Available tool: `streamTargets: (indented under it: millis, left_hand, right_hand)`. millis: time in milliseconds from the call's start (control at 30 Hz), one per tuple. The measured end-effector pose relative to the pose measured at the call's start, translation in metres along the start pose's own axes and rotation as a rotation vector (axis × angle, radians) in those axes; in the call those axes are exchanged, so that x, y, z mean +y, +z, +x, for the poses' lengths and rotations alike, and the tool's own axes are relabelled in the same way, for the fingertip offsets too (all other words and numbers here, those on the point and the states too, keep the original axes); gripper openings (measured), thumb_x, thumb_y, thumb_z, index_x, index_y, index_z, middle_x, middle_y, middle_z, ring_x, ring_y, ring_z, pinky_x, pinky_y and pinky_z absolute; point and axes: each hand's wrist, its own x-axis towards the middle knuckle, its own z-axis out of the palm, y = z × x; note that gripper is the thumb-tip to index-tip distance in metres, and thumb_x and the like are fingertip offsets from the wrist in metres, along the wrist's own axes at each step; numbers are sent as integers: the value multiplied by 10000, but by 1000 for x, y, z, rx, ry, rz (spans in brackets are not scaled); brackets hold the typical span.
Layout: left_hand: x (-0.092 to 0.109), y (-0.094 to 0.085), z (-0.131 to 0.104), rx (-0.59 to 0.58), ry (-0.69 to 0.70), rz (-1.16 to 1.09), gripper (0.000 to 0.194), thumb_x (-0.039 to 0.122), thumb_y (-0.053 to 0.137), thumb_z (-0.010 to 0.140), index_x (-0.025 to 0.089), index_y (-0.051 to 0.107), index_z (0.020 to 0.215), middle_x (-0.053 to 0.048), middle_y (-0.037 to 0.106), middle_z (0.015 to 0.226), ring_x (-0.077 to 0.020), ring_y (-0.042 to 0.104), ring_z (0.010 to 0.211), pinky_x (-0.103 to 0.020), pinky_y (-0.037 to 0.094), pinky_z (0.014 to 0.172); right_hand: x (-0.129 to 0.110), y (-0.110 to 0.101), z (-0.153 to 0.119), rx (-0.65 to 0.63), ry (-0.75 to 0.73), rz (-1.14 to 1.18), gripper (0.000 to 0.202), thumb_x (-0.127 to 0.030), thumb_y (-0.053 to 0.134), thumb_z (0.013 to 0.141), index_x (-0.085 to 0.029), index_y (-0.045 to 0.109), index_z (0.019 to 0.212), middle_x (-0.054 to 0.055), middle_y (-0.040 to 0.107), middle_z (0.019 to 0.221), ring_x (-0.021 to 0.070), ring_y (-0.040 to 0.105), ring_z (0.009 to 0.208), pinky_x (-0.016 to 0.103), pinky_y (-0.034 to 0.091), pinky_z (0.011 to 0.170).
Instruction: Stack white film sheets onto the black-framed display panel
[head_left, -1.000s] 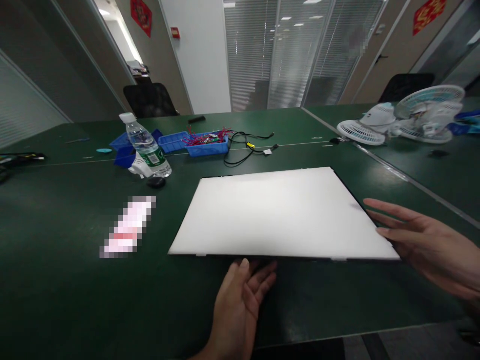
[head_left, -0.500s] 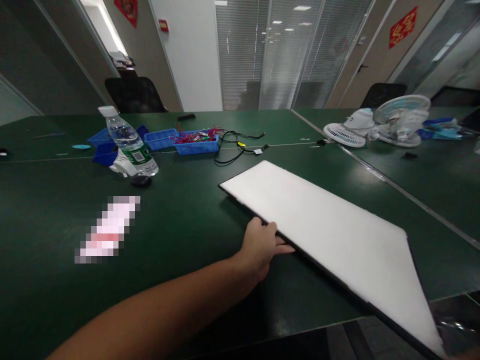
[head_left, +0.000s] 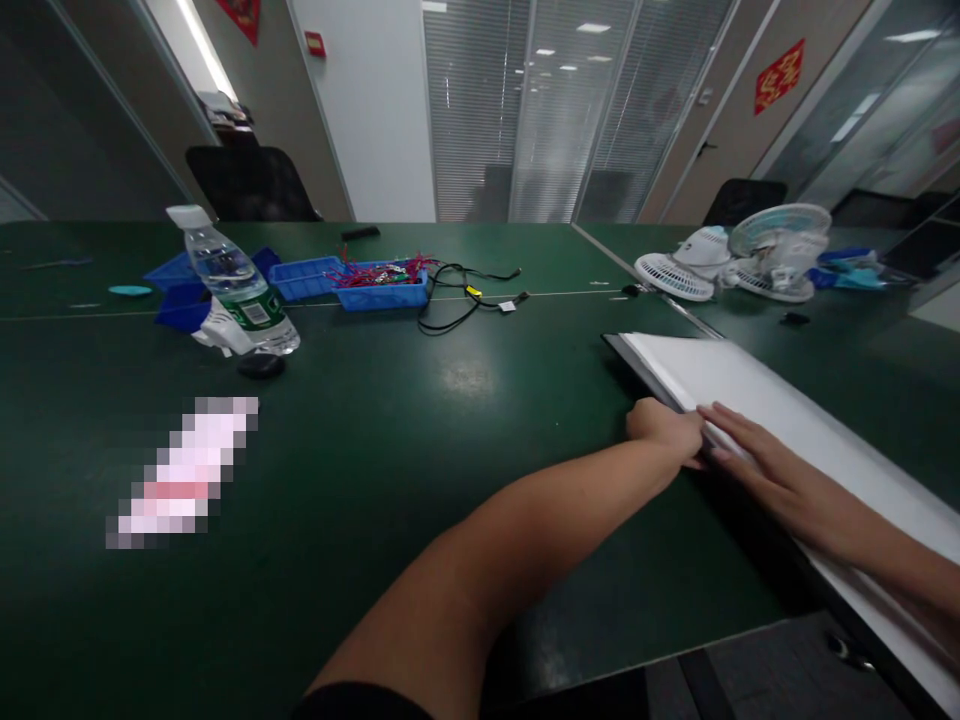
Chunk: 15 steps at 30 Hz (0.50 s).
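White panel (head_left: 757, 400) lies at the right of the green surface (head_left: 375, 450), its near end hanging past the edge, and we judge we are midway through lifting or sliding it off. Our left hand (head_left: 664, 428) curls its fingers around the panel's left edge, gripping it; our right hand (head_left: 757, 465) lies flat on top, fingers (head_left: 724, 425) spread, holding nothing. A next move would call for a firm grip on both sides. Far left stand a water bottle (head_left: 232, 290) and blue trays (head_left: 349, 280); two fans (head_left: 739, 262) lie far right.

Single head view, down over table (head_left: 360, 470)
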Motion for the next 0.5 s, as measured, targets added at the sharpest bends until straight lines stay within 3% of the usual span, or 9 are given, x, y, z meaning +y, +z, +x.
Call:
streamTargets:
  millis: [100, 267, 433, 500]
  left_hand:
    - [2, 9, 12, -12, 15, 77, 386, 339, 665, 927, 50, 754, 1168, -248, 776, 1120, -317, 800, 842, -322, 630, 587]
    - [-2, 7, 23, -98, 11, 73, 313, 203, 649, 842, 61, 769, 1094, -193, 799, 1007, -280, 780, 722, -312, 618, 540]
    - [-6, -8, 9, -119, 11, 31, 298, 122, 710, 742, 89, 766, 1033, -158, 796, 957, -251, 778, 755, -284, 632, 619]
    - [-8, -22, -3, -118, 16, -2, 307, 95, 700, 736, 94, 753, 1039, -144, 794, 955, -240, 778, 770, -278, 636, 644]
  right_hand:
    - [26, 12, 5, -8, 77, -55, 683, -652, 325, 1027, -429, 277, 1671, -6, 313, 1702, 321, 209, 1584, 649, 146, 1271]
    - [49, 13, 20, -51, 107, -96, 678, -668, 249, 1033, -383, 407, 1627, 12, 276, 1715, 318, 171, 1596, 650, 91, 1270]
    - [83, 8, 43, -58, 108, -86, 678, -642, 228, 1052, -351, 411, 1637, 24, 249, 1723, 309, 141, 1606, 660, 52, 1260]
    - [107, 4, 53, -30, 108, -175, 681, -622, 210, 1059, -330, 437, 1630, 52, 299, 1702, 320, 206, 1590, 662, 137, 1251]
